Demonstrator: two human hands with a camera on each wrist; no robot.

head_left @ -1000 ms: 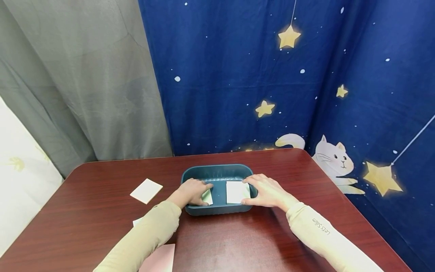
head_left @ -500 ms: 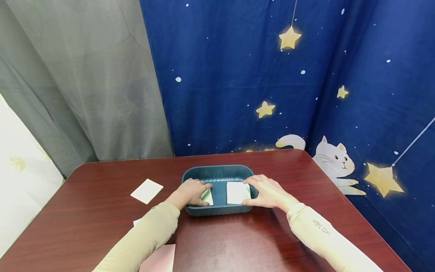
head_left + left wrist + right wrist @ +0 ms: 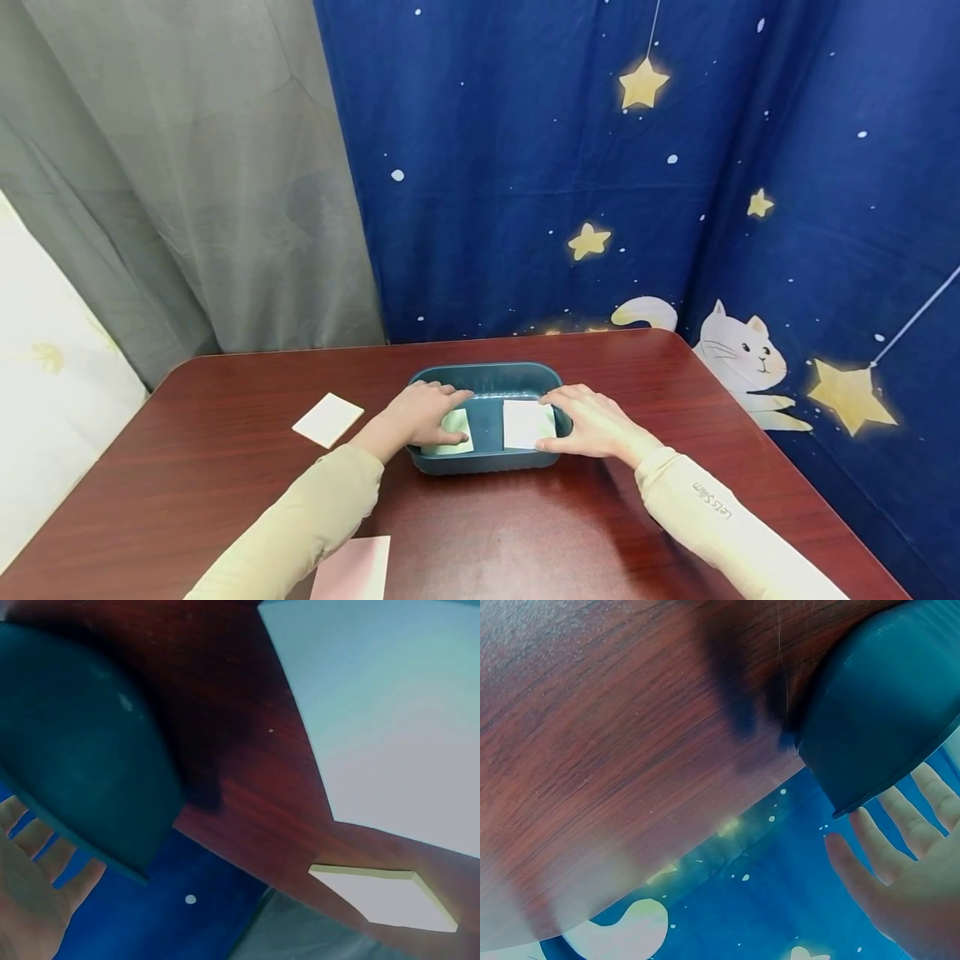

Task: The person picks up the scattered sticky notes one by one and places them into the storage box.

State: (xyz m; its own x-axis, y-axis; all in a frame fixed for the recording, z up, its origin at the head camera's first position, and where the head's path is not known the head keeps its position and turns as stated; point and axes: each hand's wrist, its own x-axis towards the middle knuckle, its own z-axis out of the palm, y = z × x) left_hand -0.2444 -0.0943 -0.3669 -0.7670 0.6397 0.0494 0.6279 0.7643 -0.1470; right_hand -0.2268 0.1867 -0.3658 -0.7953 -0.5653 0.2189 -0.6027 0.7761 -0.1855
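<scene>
A dark teal plastic bin (image 3: pixel 487 462) stands on the table with two square paper note pads inside. The pale green pad (image 3: pixel 459 433) lies at the bin's left end, under my left hand (image 3: pixel 420 414). That hand spans the left rim with fingers and thumb spread. At the right end, my right hand (image 3: pixel 596 425) reaches over the rim and holds the white pad (image 3: pixel 525 425) by its right part, between thumb and forefinger. In the right wrist view its other fingers look nearly straight beside the bin wall (image 3: pixel 885 712). The pads are hidden in both wrist views.
A white note pad (image 3: pixel 328 420) lies on the reddish-brown table (image 3: pixel 247 433) left of the bin. A pink sheet or pad (image 3: pixel 352 569) lies near the front, partly under the left sleeve (image 3: pixel 300 517). Curtains (image 3: pixel 510 208) hang behind the table.
My left hand has spread its fingers and let go of the green pad, shifting slightly up and left, so more of the pad shows. The right hand stays in place.
</scene>
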